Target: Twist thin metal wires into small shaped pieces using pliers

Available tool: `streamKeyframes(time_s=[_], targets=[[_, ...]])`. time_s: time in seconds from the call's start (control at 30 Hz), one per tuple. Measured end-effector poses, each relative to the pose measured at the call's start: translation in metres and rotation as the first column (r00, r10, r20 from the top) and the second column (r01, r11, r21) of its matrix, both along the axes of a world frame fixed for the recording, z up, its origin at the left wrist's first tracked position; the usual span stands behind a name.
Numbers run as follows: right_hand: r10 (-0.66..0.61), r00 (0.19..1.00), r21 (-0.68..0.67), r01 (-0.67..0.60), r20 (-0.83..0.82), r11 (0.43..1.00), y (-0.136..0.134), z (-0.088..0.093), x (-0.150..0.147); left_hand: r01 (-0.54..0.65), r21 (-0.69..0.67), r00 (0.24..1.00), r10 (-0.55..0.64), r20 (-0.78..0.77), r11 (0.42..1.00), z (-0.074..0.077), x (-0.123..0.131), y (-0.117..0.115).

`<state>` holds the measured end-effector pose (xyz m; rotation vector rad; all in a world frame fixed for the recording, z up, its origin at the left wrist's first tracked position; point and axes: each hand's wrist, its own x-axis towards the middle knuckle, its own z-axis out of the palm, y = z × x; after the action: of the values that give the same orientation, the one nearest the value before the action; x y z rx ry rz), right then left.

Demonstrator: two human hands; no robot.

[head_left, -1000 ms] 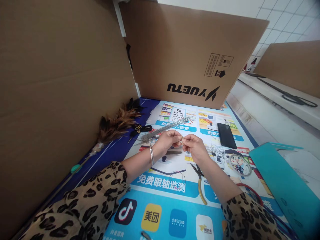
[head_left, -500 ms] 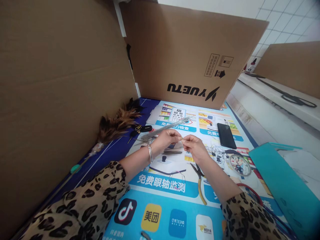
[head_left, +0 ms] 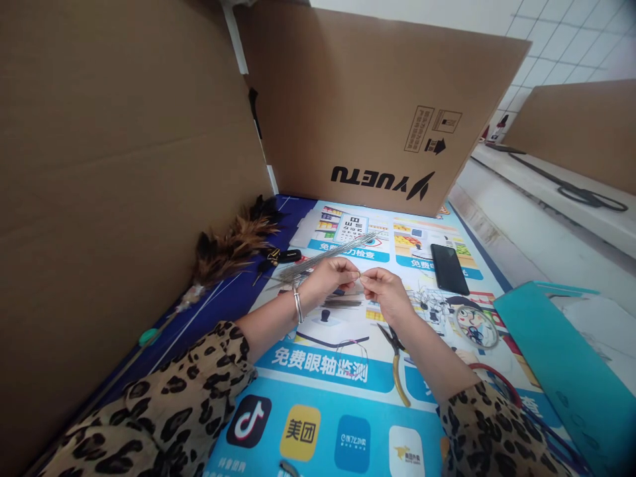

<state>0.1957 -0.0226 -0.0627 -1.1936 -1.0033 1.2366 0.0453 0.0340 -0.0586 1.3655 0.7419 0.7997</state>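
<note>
Head view. Above the middle of the blue-and-white printed tabletop (head_left: 328, 397), the left hand (head_left: 334, 278) and the right hand (head_left: 387, 291) meet fingertip to fingertip, each with thumb and forefinger pinching a tiny yellowish piece (head_left: 360, 275). The two-sided grip presumably steadies something too slight for one hand. The bundle of thin silvery metal wires (head_left: 322, 256) slants beyond the left hand toward the far edge. Long-nose pliers with yellow handles (head_left: 397, 372) lie just on the near side of the right hand, probably for ready reach. The flat black phone (head_left: 450, 268) lies near the right edge, seemingly set aside. The pinched piece shows only as a speck of dull yellow; its shape and material cannot be told.
</note>
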Motion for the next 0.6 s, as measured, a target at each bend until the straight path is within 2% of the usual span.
streamKeyframes(time_s=[0.17,0.6], targets=[[-0.012,1.0,-0.009,0.012,-0.016,1.0,-0.001,-0.001,-0.002,-0.015,-0.029,0.999,0.017,0.052,0.999,-0.004,0.003,-0.004],[-0.04,0.998,0.009,0.04,-0.042,0.999,-0.001,-0.003,-0.004,-0.042,-0.078,0.991,0.051,0.123,0.996,-0.002,0.009,-0.013]])
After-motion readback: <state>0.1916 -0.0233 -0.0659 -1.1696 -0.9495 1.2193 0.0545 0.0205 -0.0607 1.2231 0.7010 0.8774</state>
